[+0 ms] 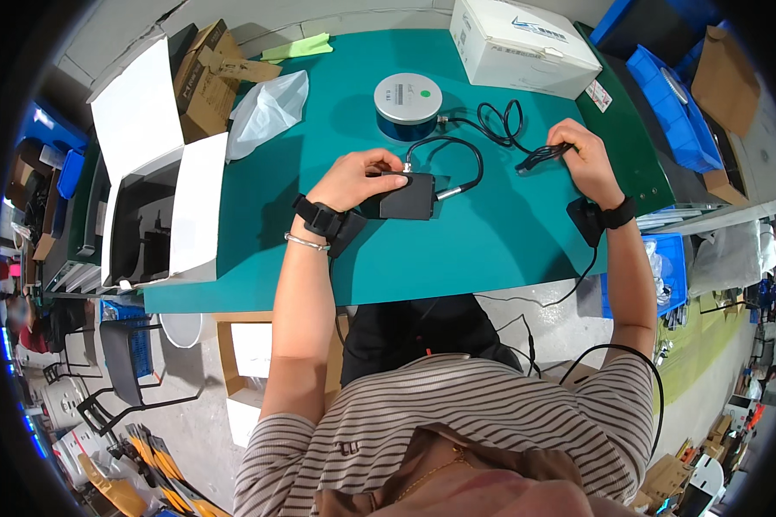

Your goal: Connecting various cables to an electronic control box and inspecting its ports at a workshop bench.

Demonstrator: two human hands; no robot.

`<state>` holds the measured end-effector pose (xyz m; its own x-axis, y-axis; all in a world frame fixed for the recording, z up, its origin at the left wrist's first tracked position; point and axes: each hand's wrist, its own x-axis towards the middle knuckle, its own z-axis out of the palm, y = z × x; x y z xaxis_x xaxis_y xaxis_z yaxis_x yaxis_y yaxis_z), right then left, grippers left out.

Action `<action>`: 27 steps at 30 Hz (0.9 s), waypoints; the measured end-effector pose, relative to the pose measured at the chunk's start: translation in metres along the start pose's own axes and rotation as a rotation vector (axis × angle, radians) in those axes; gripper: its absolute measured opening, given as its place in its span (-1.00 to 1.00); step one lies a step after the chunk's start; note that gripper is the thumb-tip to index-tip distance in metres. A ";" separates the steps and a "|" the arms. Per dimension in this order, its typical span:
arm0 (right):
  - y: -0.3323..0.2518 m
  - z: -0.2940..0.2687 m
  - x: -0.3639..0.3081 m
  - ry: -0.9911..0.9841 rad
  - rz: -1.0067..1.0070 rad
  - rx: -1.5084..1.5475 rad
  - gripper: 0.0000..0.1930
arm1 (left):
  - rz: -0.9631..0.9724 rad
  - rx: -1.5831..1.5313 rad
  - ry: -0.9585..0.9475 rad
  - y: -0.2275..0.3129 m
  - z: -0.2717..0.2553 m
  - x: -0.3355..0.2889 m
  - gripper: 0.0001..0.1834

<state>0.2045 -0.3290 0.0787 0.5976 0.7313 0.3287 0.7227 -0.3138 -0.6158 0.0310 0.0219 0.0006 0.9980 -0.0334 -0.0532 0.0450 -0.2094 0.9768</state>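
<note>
My left hand is closed on the left end of a small black box, thumb on its top, near the middle of the green table. A short black cable loops between two metal connectors on this box. Farther off stands a round device with a silver top, a green dot and a dark blue side. From its side connector a longer black cable curls to the right. My right hand grips a bundled part of black cable above the table's right side, its loose end pointing left.
An open white carton with a dark inside stands at the left, beside a brown cardboard box and a clear plastic bag. A closed white box sits at the back right. Blue bins stand beyond the right edge.
</note>
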 end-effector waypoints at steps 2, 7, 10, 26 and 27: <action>0.000 -0.004 -0.006 0.017 0.058 0.072 -0.85 | 0.000 0.005 0.005 0.000 0.000 0.000 -0.71; -0.004 -0.014 -0.012 0.115 0.223 0.424 -0.93 | 0.006 0.026 0.027 -0.001 0.001 0.000 -0.69; -0.011 -0.013 -0.006 0.161 0.229 0.926 -0.88 | 0.000 0.131 0.061 0.000 0.002 0.001 -0.67; -0.070 0.061 0.023 -0.045 0.153 1.268 -0.88 | 0.299 -0.030 0.322 0.029 0.017 0.000 -0.58; -0.071 0.064 0.023 -0.065 0.154 1.272 -0.88 | 0.335 -0.096 0.298 0.030 0.020 -0.001 -0.53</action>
<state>0.1446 -0.2508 0.0841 0.6010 0.7786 0.1803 -0.2122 0.3729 -0.9033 0.0301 -0.0034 0.0260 0.9267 0.2014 0.3171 -0.2924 -0.1432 0.9455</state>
